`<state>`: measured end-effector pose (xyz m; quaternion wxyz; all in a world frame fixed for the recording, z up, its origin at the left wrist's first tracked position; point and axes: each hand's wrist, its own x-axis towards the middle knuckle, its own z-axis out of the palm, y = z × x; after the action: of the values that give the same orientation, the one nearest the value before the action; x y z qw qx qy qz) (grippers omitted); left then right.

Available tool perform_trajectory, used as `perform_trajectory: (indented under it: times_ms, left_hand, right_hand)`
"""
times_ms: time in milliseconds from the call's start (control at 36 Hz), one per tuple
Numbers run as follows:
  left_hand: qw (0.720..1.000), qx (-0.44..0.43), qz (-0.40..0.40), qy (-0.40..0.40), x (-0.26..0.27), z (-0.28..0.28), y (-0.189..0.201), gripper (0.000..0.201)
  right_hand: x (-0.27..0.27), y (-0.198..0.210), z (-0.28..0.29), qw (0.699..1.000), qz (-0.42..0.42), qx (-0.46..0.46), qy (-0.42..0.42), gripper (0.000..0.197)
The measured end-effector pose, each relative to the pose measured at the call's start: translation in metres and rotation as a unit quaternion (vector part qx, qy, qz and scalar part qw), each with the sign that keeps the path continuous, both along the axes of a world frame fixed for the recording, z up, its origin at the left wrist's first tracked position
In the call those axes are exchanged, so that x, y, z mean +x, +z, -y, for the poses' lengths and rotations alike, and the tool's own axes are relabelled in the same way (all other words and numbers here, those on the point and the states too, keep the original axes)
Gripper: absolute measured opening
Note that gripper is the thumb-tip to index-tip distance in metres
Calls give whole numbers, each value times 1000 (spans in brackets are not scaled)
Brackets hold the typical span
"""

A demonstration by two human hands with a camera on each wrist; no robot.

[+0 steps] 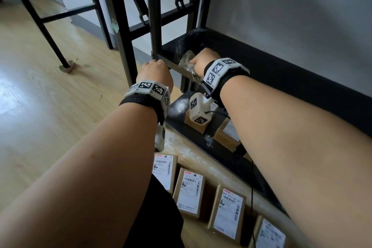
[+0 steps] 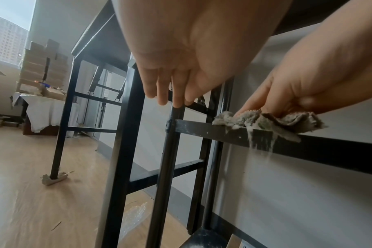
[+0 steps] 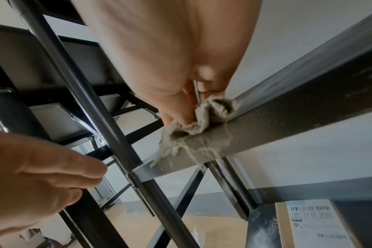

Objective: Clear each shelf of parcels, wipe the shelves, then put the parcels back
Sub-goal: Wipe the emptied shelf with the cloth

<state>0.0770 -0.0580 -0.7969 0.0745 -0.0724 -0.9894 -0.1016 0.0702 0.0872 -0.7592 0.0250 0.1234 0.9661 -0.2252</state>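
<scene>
Pale wood floor runs beside a black metal shelf dusted white. Right hand clutches a grey rag on its front edge; left hand, fingers relaxed, touches the upright post. Labelled parcels lie on the floor below.

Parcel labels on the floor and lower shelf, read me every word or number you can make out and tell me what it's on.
"890 0314 00 701", roughly: top line on the third floor parcel's label; digits uncertain.
Other floor parcels' labels: barcodes and print, too blurred.
Lower shelf parcel's label: barcode and digits, unreadable.
Wrist markers: square patterns, no text.
</scene>
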Motion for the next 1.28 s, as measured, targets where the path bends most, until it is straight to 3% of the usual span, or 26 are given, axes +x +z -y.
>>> perform_trajectory:
  times_ms: [167, 278, 417, 556, 667, 722, 806, 861, 917, 1000, 1083, 1222, 1278]
  left_hand:
    - [1000, 20, 7, 9, 6, -2, 5, 30]
    - [1000, 7, -1, -2, 11, -2, 5, 30]
    - [1000, -17, -12, -7, 11, 3, 4, 30]
    - [1000, -3, -9, -2, 14, 2, 4, 30]
    - [1000, 5, -9, -2, 18, -2, 2, 32]
    - [1000, 2, -8, -7, 17, -2, 1, 33]
    - [1000, 0, -5, -1, 14, -2, -1, 33]
    - [1000, 1, -2, 4, 13, -3, -2, 33]
    - [1000, 3, 2, 5, 10, -5, -3, 34]
    - [1000, 17, 9, 10, 7, -6, -2, 33]
    - [999, 24, 17, 14, 7, -8, -1, 35]
    - [999, 23, 24, 18, 9, -10, 0, 35]
    - [999, 19, 24, 19, 11, -10, 1, 35]
  right_hand:
    - [0, -1, 11, 998, 21, -64, -5, 33]
    - [2, -3, -3, 995, -12, -94, -27, 27]
    - [11, 7, -27, 995, -39, -89, -30, 36]
    - [10, 6, -42, 999, -15, -4, -29, 40]
    - [8, -6, -32, 983, 54, 155, -77, 50]
    - [-17, -19, -29, 986, 65, 145, -55, 46]
    - [-53, -36, -38, 976, 70, 199, -52, 49]
    - [-97, -69, -50, 980, 70, 181, -43, 47]
    - [-75, -51, -31, 985, 56, 159, -43, 59]
    - [-21, -10, 0, 996, 33, 85, 15, 34]
    - [-8, -4, 13, 996, -2, 69, 56, 34]
    - [-1, 3, 12, 995, 12, 75, 65, 30]
    - [4, 6, -4, 995, -40, 76, 49, 29]
